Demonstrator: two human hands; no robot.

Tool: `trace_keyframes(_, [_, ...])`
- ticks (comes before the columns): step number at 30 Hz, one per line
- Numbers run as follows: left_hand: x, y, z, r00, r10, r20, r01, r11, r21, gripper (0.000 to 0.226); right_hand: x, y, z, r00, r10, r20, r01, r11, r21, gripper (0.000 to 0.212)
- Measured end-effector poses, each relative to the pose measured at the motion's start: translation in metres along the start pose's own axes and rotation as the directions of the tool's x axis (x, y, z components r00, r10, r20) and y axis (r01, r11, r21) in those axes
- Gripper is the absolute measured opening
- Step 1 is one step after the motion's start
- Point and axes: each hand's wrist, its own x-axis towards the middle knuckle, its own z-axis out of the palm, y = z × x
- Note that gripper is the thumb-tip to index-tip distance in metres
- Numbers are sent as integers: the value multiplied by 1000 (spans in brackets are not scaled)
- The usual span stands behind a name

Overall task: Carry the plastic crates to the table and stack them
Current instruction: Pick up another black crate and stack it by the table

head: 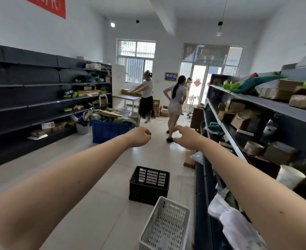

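Reaching out empty, with left hand [139,137] fisted and right hand [186,138] loosely curled, well clear of black crate [148,184], white crate [164,226] just nearer, table [127,97] far beyond: could trip over either stepping forward.

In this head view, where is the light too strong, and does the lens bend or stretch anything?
Head view: daylight burns out the glass door at the back. Head view: the wide lens curves the right shelves and stretches the left forearm and right forearm. Head view: the black crate and white crate look fairly sharp.
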Motion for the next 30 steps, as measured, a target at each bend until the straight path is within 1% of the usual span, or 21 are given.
trace_keyframes(2, [39, -4, -2, 1000, -9, 21, 8, 999, 37, 44, 49, 15, -1, 999, 12, 35, -12, 1000, 10, 48])
trace_keyframes(5, [99, -16, -12, 999, -39, 9, 39, 999, 22, 44, 121, 32, 4, 998, 26, 54, -29, 998, 60, 47])
trace_keyframes(10, [178, -49, -16, 997, -74, 20, 73, 996, 51, 44, 204, 46, 38, 993, -14, 117, 11, 1000, 26, 48])
trace_keyframes(13, [230, -70, -15, 997, -75, 25, 73, 994, 81, 43, 254, 57, 53, 993, -10, 119, 7, 1000, 23, 47])
trace_keyframes(18, [337, -111, -12, 998, -40, 53, 35, 995, 89, 44, 350, 79, 79, 989, 57, 134, -60, 998, 20, 48])
trace_keyframes(21, [404, -140, -3, 993, -33, 116, 28, 999, 46, 46, 408, 89, 94, 981, 115, 157, -114, 993, -13, 48])
trace_keyframes(24, [474, -168, 3, 987, -25, 158, 25, 1000, 2, 50, 471, 101, 106, 976, 163, 146, -164, 987, -7, 48])
trace_keyframes(28, [562, -200, 14, 979, -40, 201, 52, 997, -53, 51, 542, 127, 128, 966, 215, 143, -218, 976, 7, 47])
trace_keyframes(30, [606, -217, 31, 972, -65, 227, 85, 993, -83, 51, 572, 147, 146, 950, 254, 182, -264, 964, 33, 47])
